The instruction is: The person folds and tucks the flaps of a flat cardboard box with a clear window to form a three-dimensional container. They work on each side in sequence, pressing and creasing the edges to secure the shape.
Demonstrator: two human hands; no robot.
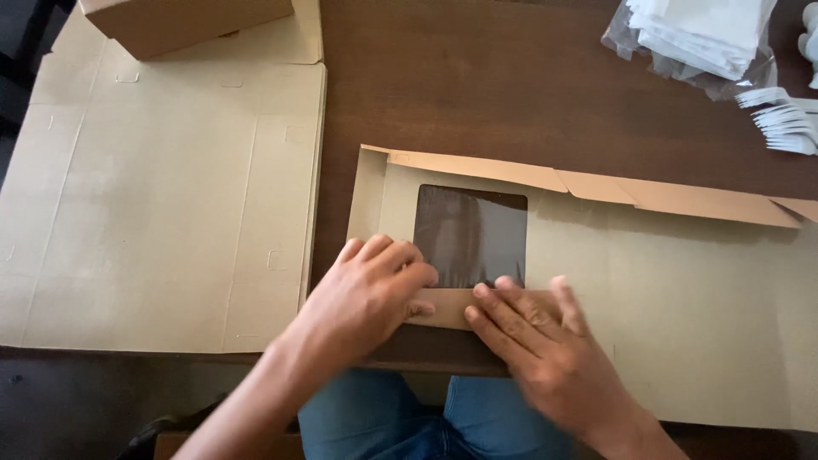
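A flat tan cardboard box blank (682,281) with a clear plastic window (470,234) lies on a dark wooden table (477,77). My left hand (366,294) and my right hand (545,341) press on the near flap (447,305) just below the window, at the table's front edge. The left fingers curl down onto the flap's left end. The right fingers lie flat on its right part. The far flaps of the blank stand slightly raised.
A stack of larger flat cardboard blanks (162,196) covers the left side, with a folded cardboard box (183,21) at its far end. At the far right lie plastic bags of white items (699,38) and white plastic forks (788,119). My blue-jeaned legs (426,417) show below.
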